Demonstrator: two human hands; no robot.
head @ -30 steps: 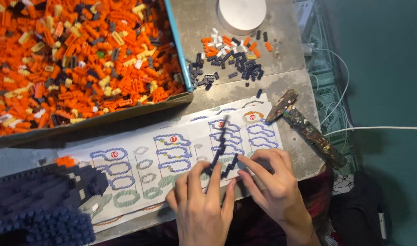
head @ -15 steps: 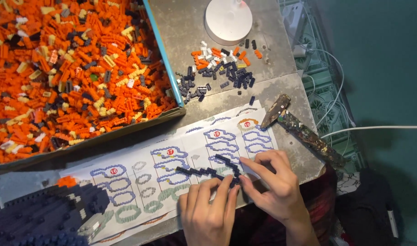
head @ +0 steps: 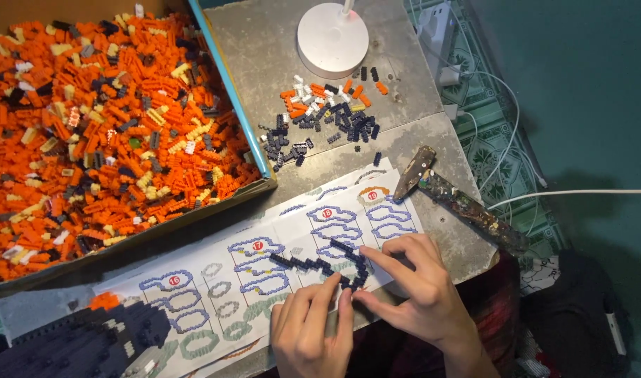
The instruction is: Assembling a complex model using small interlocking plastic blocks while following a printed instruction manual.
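A thin curved chain of dark navy small bricks [head: 313, 262] lies flat on a white instruction sheet [head: 215, 287] printed with blue and green outlines. My left hand [head: 312, 329] rests at the sheet's near edge, its fingers touching the chain's right end from below. My right hand [head: 417, 287] pinches the same right end between thumb and forefinger. Both hands press the chain against the paper.
A cardboard box [head: 259, 157] full of orange, tan and dark bricks fills the left. A loose pile of dark and orange bricks [head: 327, 119] lies by a white lamp base [head: 332, 38]. A rusty hammer [head: 453, 199] lies right; a dark built model [head: 75, 343] sits bottom left.
The brick chain, earlier held upright under my fingers, has been laid flat along the sheet and stretches to the left. My view has shifted slightly.
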